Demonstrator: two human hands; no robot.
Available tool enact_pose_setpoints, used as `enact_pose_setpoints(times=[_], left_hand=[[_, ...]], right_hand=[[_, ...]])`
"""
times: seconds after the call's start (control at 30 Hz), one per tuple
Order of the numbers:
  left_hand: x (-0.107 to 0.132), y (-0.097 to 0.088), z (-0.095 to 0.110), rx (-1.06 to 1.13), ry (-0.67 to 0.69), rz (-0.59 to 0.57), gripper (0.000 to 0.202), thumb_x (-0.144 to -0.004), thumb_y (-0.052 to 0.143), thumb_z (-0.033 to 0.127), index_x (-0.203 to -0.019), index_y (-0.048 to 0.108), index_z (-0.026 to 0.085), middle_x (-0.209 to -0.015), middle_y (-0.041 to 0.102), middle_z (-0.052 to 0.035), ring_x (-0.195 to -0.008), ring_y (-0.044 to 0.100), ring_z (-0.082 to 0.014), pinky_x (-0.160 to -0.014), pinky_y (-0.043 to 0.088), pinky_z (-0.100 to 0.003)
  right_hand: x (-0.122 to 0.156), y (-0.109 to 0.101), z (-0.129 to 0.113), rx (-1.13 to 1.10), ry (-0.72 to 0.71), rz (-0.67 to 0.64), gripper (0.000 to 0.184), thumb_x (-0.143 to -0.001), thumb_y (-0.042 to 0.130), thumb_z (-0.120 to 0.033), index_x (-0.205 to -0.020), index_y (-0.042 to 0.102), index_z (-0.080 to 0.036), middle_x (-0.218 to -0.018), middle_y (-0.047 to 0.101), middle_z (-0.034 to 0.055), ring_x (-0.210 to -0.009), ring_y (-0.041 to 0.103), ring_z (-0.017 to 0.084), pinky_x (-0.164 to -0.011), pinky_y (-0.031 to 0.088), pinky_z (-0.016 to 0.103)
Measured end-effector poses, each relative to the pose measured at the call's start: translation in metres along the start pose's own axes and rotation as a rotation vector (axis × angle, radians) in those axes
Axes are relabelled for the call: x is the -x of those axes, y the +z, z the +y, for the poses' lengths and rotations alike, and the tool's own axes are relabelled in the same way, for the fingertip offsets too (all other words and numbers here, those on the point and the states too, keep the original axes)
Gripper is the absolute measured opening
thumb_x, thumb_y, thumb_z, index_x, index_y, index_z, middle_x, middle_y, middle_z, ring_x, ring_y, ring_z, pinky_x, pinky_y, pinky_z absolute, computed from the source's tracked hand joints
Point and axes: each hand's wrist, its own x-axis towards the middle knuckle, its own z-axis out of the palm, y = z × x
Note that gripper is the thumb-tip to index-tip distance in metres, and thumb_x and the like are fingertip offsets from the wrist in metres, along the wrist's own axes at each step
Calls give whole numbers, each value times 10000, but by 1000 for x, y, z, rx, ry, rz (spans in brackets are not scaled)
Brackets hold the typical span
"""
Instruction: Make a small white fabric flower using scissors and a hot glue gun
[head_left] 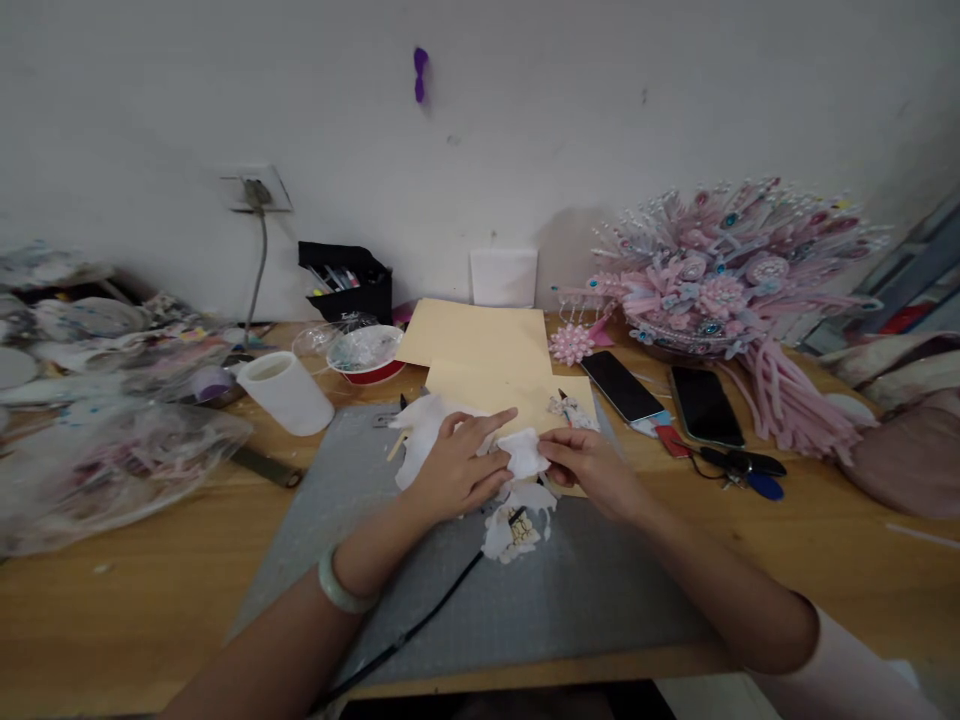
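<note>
Two hands hold one small white piece [523, 452] over the far middle of the grey mat [450, 590]: the left hand [456, 468] grips its left edge, the right hand [594, 468] pinches the right edge. I would keep both grips light (it looks thin), clear of the white scraps [516, 528].

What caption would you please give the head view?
Left hand and right hand hold a white scrap over a grey mat.

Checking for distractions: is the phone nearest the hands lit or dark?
Dark. The phone lies face up on the table, its screen plain black. Powered off or just asleep: cannot tell.
</note>
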Motion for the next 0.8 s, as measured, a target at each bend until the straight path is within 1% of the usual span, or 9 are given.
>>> enact_pose_setpoints(times=[0.07,0.17,0.3,0.4,0.47,0.57,0.67,0.8], left_hand=[[-1,1,2,-50,-33,-13,265,-846,368,305,-803,590,167,-1279,436,-148,-1002,490,-227,-837,292,-423],[-1,2,3,-58,-51,17,265,-847,370,329,-812,572,162,-1246,462,-157,-1015,483,-226,-838,301,-414],[1,1,2,79,57,45,285,-862,329,314,-859,572,165,-1234,454,-164,-1064,450,-212,-836,332,-376],[0,-2,0,135,134,11,281,-853,346,323,-893,589,189,-1281,409,-153,-1075,442,-220,-847,337,-376],[-1,-5,-1,104,165,-34,242,-836,395,335,-868,604,219,-1308,395,-126,-1061,455,-222,-859,328,-386],[-4,-7,-2,-5,181,-79,195,-808,463,368,-804,612,242,-1315,409,-94,-1029,477,-222,-864,315,-399],[-5,-7,-2,-83,202,-78,199,-795,481,404,-765,600,248,-1286,456,-64,-1012,491,-208,-871,305,-395],[-4,-5,2,-164,231,-42,181,-793,490,405,-750,582,256,-1242,510,-32,-1005,508,-197,-886,278,-399]], right_hand=[[0,0,-1,-9,-5,27,213,-632,610,-342,-645,588,-131,-438,445,-57,-388,346,47,-404,196,212],[-1,1,0,-38,-11,58,214,-627,616,-345,-625,578,-134,-437,449,-58,-385,351,47,-400,195,212],[-2,2,2,-64,28,35,210,-624,628,-340,-629,583,-135,-438,450,-58,-385,358,46,-403,201,208],[-1,3,2,-79,61,15,224,-606,645,-346,-644,589,-132,-466,469,-52,-390,359,43,-408,208,205],[0,3,1,-71,65,-7,238,-599,650,-359,-633,584,-133,-473,466,-52,-392,351,42,-410,211,205],[1,2,-1,-35,44,-31,254,-607,643,-380,-613,576,-136,-464,453,-53,-391,340,43,-411,212,208],[2,1,-3,2,29,-47,261,-628,627,-391,-633,589,-132,-444,444,-54,-388,333,47,-411,213,213],[2,1,-3,-19,25,-61,241,-656,614,-371,-648,588,-132,-439,436,-60,-392,326,44,-409,201,210]])
